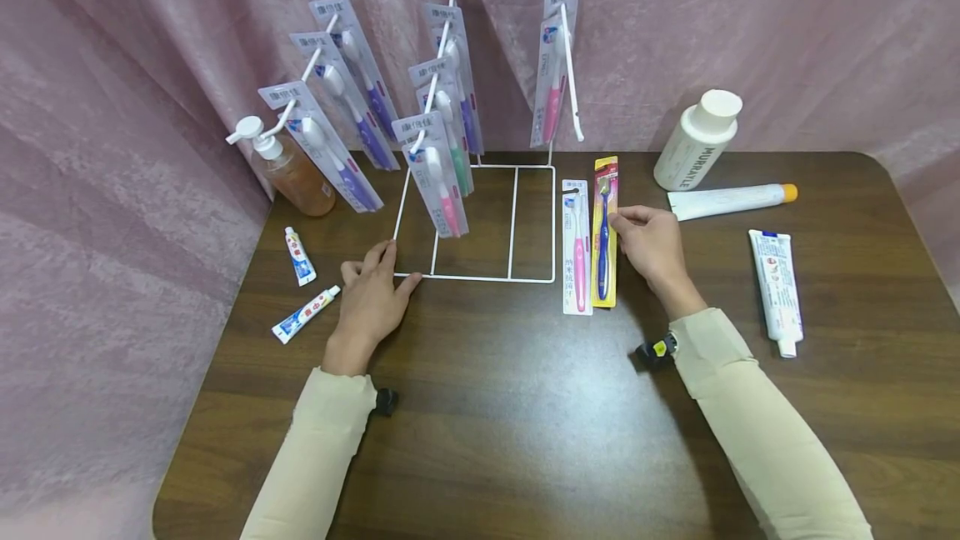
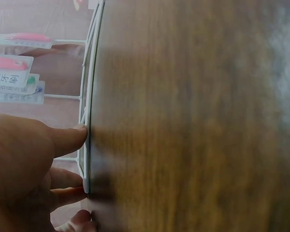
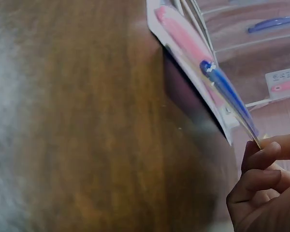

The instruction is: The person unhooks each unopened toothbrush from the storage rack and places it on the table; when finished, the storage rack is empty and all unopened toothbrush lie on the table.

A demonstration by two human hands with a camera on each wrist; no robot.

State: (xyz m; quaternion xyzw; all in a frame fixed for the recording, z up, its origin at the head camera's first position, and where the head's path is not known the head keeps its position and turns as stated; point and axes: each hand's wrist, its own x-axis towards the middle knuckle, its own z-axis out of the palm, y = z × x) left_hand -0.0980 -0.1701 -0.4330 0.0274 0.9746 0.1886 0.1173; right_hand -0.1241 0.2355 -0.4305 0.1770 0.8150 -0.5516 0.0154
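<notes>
Pinching the yellow toothbrush pack (image 1: 604, 232) by its right edge, our right hand (image 1: 651, 244) has thumb and fingers clamped on it. Our left hand (image 1: 372, 300), fingers apart, touches the white rack (image 1: 487, 279) at its near left corner. Pack's right of the rack, just beside the pink toothbrush pack (image 1: 577, 248); can't tell if it's flat on the table (image 1: 480, 423). We judge it light, stiffish, slick: hold the edges, don't squash the front.

Rack (image 1: 513, 223) ahead and right of left hand (image 1: 372, 298), two tubes (image 1: 301, 257) left of it, two toothbrush packs (image 1: 604, 248) left of right hand (image 1: 654, 248), bottle (image 1: 692, 152) beyond, another tube (image 1: 777, 286) rightward
</notes>
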